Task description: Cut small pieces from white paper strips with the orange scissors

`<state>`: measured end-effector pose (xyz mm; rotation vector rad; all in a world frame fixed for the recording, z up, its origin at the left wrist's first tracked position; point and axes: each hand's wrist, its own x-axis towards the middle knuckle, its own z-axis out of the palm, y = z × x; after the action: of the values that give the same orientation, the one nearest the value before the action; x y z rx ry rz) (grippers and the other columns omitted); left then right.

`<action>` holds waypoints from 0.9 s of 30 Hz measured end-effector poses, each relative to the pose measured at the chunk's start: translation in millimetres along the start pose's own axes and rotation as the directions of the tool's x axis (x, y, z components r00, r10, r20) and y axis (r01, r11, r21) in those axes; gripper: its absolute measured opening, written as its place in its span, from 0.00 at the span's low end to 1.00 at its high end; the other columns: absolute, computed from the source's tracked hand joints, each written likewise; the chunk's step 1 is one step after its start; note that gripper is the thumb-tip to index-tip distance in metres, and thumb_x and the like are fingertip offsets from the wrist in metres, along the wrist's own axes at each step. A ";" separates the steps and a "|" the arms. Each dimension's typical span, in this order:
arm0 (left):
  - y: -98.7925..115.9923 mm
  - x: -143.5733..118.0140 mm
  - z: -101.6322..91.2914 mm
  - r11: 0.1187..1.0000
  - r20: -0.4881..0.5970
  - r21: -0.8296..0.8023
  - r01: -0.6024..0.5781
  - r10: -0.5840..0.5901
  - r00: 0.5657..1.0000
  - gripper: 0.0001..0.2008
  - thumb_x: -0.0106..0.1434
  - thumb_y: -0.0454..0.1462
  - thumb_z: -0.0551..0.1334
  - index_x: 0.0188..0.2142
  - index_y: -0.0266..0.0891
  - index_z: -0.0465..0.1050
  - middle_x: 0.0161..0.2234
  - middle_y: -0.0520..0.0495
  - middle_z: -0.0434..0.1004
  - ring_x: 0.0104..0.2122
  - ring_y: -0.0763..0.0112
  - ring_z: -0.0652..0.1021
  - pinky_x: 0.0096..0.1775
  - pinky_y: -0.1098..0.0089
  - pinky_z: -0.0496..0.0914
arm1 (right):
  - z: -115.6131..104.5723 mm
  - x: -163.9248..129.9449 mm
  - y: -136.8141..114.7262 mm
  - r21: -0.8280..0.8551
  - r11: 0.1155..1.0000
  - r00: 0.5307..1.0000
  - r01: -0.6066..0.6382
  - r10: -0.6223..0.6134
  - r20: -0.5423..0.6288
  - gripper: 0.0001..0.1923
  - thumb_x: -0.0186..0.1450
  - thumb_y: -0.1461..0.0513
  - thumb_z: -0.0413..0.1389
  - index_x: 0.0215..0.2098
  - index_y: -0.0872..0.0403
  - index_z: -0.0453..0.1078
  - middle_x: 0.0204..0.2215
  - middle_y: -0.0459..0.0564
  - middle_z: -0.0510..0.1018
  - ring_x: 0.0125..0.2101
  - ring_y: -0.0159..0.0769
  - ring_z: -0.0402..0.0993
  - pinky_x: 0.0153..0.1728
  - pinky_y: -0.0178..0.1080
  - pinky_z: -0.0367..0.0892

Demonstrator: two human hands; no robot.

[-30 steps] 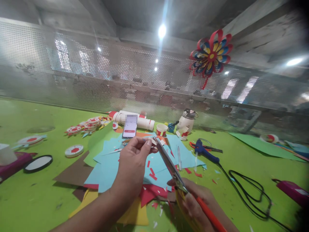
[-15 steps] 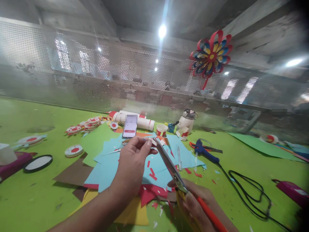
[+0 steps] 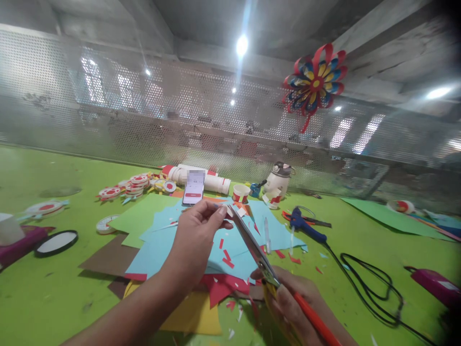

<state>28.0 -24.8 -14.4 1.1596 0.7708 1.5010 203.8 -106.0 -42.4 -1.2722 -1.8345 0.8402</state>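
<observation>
My left hand (image 3: 196,240) is closed in a pinch on a small piece of white paper (image 3: 229,211), mostly hidden by the fingertips. The scissors (image 3: 252,242), with long metal blades and red-and-yellow handles, are in my right hand (image 3: 297,300). Their blade tips meet the paper close to my left thumb, and the blades look nearly together. Under both hands spreads a stack of light blue paper (image 3: 151,262), with red cut strips (image 3: 226,259) lying on it. Another white scrap (image 3: 241,212) shows just beyond the blades.
A phone (image 3: 193,188) stands behind my left hand, near white paper rolls (image 3: 216,185) and a paper cup (image 3: 241,193). A glue gun (image 3: 306,226) with a looped black cord (image 3: 374,274) lies right. Decorated discs (image 3: 139,180) and a black-rimmed round piece (image 3: 56,243) lie left.
The light green sheet at the left of the stack has shifted left and now partly covers a white round disc. Both hands and the scissors stay almost in place.
</observation>
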 end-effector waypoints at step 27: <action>0.3 2.5 -0.6 1.000 0.001 -0.012 0.027 -0.027 1.000 0.06 0.55 0.36 0.63 0.26 0.35 0.69 0.27 0.48 0.75 0.27 0.73 0.74 0.35 0.69 0.69 | -0.6 -0.3 3.3 -0.006 1.000 1.000 0.026 -0.026 0.006 0.27 0.66 0.45 0.42 0.40 0.57 0.72 0.22 0.48 0.69 0.23 0.34 0.66 0.21 0.33 0.61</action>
<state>27.4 -22.3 -13.6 1.1366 0.7737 1.4808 206.0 -105.2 -44.9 -1.2482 -1.8560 0.8255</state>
